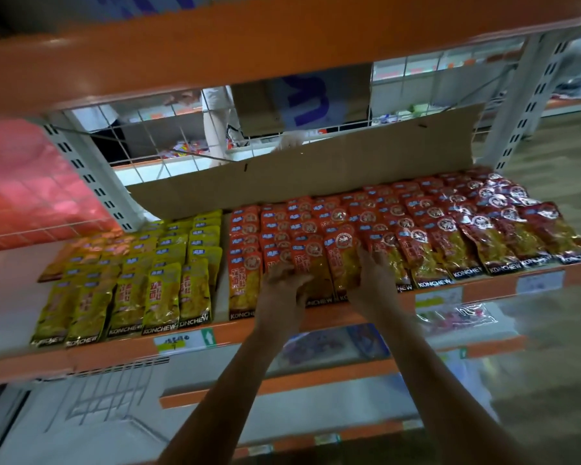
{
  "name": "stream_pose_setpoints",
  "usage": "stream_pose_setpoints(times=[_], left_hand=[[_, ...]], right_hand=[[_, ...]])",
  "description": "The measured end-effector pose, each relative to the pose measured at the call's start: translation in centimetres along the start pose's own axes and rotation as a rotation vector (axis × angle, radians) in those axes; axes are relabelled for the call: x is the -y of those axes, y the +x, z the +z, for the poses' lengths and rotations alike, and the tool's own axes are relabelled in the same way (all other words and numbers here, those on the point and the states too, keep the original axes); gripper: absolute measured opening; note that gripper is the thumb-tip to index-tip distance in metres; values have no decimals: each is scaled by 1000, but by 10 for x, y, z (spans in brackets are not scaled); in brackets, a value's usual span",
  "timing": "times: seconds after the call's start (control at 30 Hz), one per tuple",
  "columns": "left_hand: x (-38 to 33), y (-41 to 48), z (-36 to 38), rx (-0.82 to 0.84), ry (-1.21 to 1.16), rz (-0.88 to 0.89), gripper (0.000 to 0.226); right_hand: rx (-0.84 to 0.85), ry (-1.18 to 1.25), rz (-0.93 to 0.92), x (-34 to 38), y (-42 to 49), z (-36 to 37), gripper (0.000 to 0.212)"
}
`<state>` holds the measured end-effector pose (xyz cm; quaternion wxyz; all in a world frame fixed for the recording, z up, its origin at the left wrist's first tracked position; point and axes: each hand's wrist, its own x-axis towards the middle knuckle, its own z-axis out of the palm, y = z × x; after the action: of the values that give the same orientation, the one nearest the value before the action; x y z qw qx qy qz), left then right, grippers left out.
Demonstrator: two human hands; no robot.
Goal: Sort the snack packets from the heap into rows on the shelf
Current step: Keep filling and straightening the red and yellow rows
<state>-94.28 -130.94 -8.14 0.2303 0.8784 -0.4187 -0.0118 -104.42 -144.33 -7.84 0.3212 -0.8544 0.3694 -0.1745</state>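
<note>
Rows of snack packets lie on the orange-edged shelf [121, 355]. Yellow packets [161, 297] fill the left part, orange-red packets [302, 223] the middle, and dark red packets [503, 229] the right. Both my hands are on the front orange-red packets [322, 266] in the middle. My left hand [284, 286] lies on the front packets with its fingers bent over them. My right hand [371, 275] presses against the right side of the same stack, fingers spread. The packets' lower edges are hidden under my hands.
A cardboard sheet [316, 172] stands along the back of the shelf before a wire mesh [155, 139]. An orange beam [215, 52] hangs close overhead. White uprights [91, 176] flank the bay. Lower shelves [332, 344] hold other goods. A person stands behind the mesh.
</note>
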Motion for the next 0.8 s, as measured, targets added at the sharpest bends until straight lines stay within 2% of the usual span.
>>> stream_pose_setpoints(times=[0.2, 0.33, 0.5, 0.63, 0.8], left_hand=[[2, -2, -1, -57, -43, -10, 32], [7, -6, -11, -129, -57, 3, 26], [44, -20, -40, -172, -41, -19, 44], [101, -45, -76, -245, 2, -35, 33], [189, -90, -132, -356, -31, -167, 39]], right_hand=[[-155, -220, -32, 1, -5, 6, 48], [-237, -152, -80, 19, -10, 12, 44], [-199, -108, -273, 72, -20, 45, 38], [-108, -53, -353, 133, -39, 95, 34], [48, 21, -452, 223, -78, 181, 34]])
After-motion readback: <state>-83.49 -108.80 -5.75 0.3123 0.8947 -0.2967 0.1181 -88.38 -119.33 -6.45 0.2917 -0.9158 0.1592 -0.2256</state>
